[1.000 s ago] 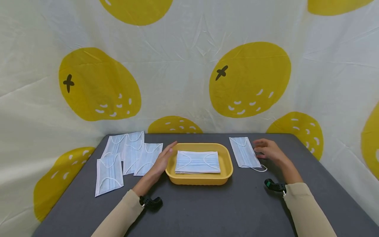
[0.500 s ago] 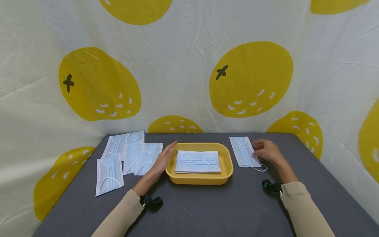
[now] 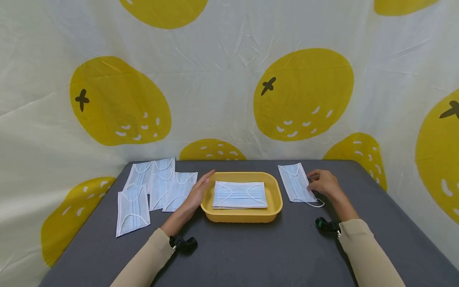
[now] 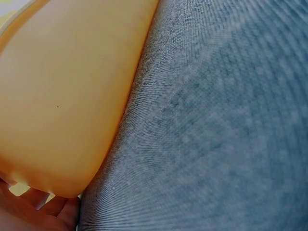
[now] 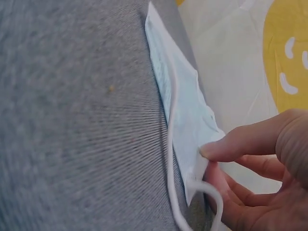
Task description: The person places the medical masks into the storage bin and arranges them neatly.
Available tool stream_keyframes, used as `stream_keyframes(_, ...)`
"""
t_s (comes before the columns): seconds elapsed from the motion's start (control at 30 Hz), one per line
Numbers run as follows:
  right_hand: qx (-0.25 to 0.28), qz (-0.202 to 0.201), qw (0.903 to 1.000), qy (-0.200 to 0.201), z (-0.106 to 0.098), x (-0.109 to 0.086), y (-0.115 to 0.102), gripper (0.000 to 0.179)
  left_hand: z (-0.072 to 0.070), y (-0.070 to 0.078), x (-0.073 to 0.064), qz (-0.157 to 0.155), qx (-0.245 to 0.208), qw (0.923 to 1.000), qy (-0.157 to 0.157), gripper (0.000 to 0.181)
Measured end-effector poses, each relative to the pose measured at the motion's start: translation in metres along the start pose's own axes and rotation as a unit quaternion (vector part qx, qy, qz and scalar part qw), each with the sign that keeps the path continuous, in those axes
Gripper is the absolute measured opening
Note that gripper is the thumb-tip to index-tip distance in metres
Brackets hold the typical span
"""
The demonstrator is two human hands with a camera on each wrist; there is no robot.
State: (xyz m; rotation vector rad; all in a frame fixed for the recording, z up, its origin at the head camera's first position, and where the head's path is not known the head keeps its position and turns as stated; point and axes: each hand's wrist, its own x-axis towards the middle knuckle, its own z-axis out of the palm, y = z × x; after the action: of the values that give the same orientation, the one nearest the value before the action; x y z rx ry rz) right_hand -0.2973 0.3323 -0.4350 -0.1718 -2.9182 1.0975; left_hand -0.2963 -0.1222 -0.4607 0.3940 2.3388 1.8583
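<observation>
A light blue face mask (image 3: pixel 295 182) lies at the right of the table, its right edge slightly raised. My right hand (image 3: pixel 324 184) pinches that edge between thumb and fingers; in the right wrist view the thumb (image 5: pixel 216 150) presses on the mask (image 5: pixel 185 113) and a white ear loop hangs beside it. A yellow tray (image 3: pixel 244 217) stands mid-table with a stack of face masks (image 3: pixel 239 195) lying flat inside. Against the tray's left side rests my left hand (image 3: pixel 195 195), fingers straight. The left wrist view shows its fingers (image 4: pixel 36 211) at the tray wall (image 4: pixel 72 96).
Several more face masks (image 3: pixel 132 209) lie partly overlapping on the left of the dark grey table (image 3: pixel 251 255). Behind the table hangs a white cloth (image 3: pixel 215 91) with yellow fruit prints. A black strap device sits on each wrist.
My right hand has moved slightly left onto the mask's right edge and taken hold of it. The mask's far right corner has lifted a little. My left hand has stayed at the tray.
</observation>
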Motion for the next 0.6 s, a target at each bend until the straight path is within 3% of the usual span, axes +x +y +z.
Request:
stream_keyframes(0.27, 0.03, 0.002, 0.9994, -0.018, 0.0, -0.0014, -0.0023, 0.029, 0.0003, -0.0007, -0.0007, 0.005, 0.004, 1.0, 0.004, 0.049)
stream_keyframes(0.47, 0.069, -0.024, 0.9958, -0.057, 0.0, 0.0034, -0.0014, 0.054, -0.0005, -0.0009, -0.0001, 0.005, 0.002, 1.0, 0.001, 0.049)
stream_keyframes(0.6, 0.099, -0.007, 0.9909, -0.091, -0.002, 0.0052, -0.0045, 0.071, -0.0008, 0.0003, 0.0002, 0.003, 0.001, 1.0, 0.0, 0.049)
